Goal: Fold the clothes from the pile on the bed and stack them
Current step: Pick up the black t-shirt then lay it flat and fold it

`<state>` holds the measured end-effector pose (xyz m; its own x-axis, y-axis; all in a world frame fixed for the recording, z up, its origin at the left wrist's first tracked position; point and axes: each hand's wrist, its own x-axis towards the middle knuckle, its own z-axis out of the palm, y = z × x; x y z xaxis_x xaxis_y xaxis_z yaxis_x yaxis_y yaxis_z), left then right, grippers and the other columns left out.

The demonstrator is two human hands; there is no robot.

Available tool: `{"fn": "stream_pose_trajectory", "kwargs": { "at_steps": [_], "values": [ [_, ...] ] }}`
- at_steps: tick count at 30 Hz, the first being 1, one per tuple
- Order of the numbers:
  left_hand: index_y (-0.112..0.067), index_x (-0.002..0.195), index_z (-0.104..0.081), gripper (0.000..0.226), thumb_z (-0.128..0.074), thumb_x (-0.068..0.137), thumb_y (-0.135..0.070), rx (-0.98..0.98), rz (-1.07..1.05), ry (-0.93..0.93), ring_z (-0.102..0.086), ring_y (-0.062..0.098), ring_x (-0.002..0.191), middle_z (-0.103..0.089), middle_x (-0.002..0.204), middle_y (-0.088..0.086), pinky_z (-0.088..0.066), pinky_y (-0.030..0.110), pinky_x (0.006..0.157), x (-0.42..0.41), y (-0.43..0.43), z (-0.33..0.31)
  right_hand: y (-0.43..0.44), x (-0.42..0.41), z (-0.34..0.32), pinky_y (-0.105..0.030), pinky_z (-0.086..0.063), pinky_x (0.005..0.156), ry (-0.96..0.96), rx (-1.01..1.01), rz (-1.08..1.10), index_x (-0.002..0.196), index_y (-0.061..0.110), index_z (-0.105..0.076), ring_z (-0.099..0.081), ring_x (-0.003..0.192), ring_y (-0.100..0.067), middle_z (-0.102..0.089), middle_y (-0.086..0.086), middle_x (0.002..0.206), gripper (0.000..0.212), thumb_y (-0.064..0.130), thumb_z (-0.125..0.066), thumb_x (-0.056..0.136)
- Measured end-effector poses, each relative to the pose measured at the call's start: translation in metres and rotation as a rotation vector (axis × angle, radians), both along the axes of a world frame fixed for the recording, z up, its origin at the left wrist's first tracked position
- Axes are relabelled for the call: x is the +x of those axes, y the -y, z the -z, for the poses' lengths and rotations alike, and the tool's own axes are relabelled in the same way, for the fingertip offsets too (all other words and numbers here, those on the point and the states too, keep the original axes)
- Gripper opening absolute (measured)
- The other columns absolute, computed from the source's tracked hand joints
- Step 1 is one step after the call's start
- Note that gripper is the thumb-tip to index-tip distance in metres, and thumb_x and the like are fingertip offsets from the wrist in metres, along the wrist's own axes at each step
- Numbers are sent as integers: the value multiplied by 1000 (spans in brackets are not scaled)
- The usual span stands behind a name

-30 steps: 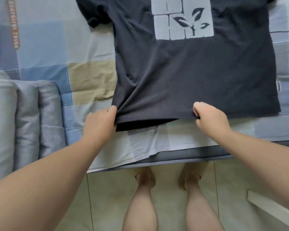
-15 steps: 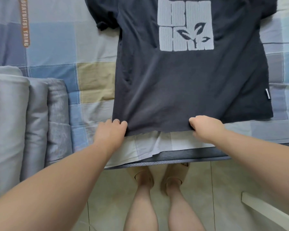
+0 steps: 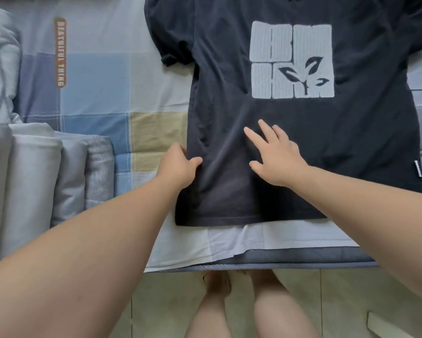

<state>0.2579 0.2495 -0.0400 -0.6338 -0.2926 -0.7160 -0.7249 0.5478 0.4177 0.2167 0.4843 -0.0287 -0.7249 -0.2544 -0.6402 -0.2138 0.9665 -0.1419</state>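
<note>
1. T-shirt [image 3: 339, 142], dark, lies flat under the right hand [image 3: 277, 158], whose spread, straight fingers press its lower front.
2. At 9 o'clock from it, the left hand [image 3: 178, 164] pinches the T-shirt's side edge.
3. Its pale print [image 3: 291, 61] sits at 12 o'clock, and the checked bedsheet [image 3: 95, 69] lies beneath.

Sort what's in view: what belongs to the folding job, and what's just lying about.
Job: dark T-shirt, spread flat; left hand gripping its side edge; right hand pressing flat on it.

Lying about: checked sheet; orange label; grey folded fabrics at left (stack or bedding, cannot tell).
</note>
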Motion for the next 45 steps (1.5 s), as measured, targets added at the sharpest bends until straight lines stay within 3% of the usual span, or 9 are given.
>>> {"fn": "stream_pose_trajectory", "kwargs": {
  "at_steps": [4, 10, 17, 20, 24, 30, 35, 41, 45],
  "values": [
    [-17, 74, -38, 33, -59, 97, -26, -145, 5, 73, -49, 28, 81, -49, 78, 1, -36, 33, 66, 1, 11, 13, 15, -15, 13, -58, -14, 121, 141, -18, -27, 158, 46, -2, 11, 154, -28, 17, 10, 167, 80, 43, -53, 95],
    [-15, 109, -51, 25, -62, 87, -22, -84, -126, 79, -56, 24, 92, -58, 104, 1, -45, 34, 76, -22, 4, -10, 22, -47, -11, -44, -31, 116, 134, -372, -42, 146, 32, -48, -37, 141, -17, -46, 10, 151, 48, 30, -54, 98],
    [-11, 144, -44, 69, -75, 87, -35, 238, -432, -79, -59, 24, 116, -56, 132, 2, -49, 40, 102, -128, 9, -7, 49, -141, -10, -48, -17, 123, -71, -279, 179, 160, 36, -6, -3, 154, -23, 1, 2, 169, 76, 34, -52, 100],
    [-15, 111, -63, 46, -81, 77, -39, 326, -393, -105, -65, 20, 99, -67, 109, 0, -53, 36, 93, -162, 12, 18, 61, -179, 7, -48, -16, 123, -145, -290, 309, 160, 35, -1, -1, 154, -22, 4, 2, 169, 78, 32, -50, 100],
    [-17, 79, -47, 31, -70, 90, -36, 160, -275, -202, -50, 14, 68, -54, 76, -4, -36, 28, 58, -165, 29, 41, 82, -197, 34, -52, -11, 123, -79, -153, 125, 158, 42, -12, 1, 155, -22, 2, 6, 169, 70, 43, -50, 99],
    [-18, 90, -47, 25, -60, 96, -38, 257, -568, -208, -68, 18, 59, -67, 82, 4, -55, 37, 66, -168, 68, 39, 113, -214, 31, -49, -28, 118, -218, -452, 93, 141, 31, -57, -31, 147, -23, -37, 2, 159, 43, 27, -56, 98],
    [-20, 124, -54, 45, -55, 93, -51, 240, -654, -336, -65, 23, 108, -64, 122, -1, -53, 47, 97, -218, 85, 37, 137, -253, 28, -56, -13, 122, -258, -367, 192, 156, 45, -21, 0, 154, -25, -2, 7, 169, 56, 38, -42, 105],
    [-11, 126, -66, 51, -78, 79, -26, 605, -634, -254, -73, 25, 98, -73, 115, 8, -60, 47, 88, -261, 98, 43, 159, -269, 64, -72, 10, 112, -131, -375, 220, 154, 55, -11, 15, 154, -20, 6, 20, 167, 51, 44, -29, 108],
    [-9, 95, -71, 6, -67, 94, -14, 619, -542, -303, -74, 28, 88, -76, 98, 12, -62, 41, 81, -269, 105, 39, 157, -263, 79, -65, 19, 112, -202, -462, 284, 154, 54, -12, 16, 153, -12, 3, 24, 166, 52, 40, -30, 108]
  ]
}}
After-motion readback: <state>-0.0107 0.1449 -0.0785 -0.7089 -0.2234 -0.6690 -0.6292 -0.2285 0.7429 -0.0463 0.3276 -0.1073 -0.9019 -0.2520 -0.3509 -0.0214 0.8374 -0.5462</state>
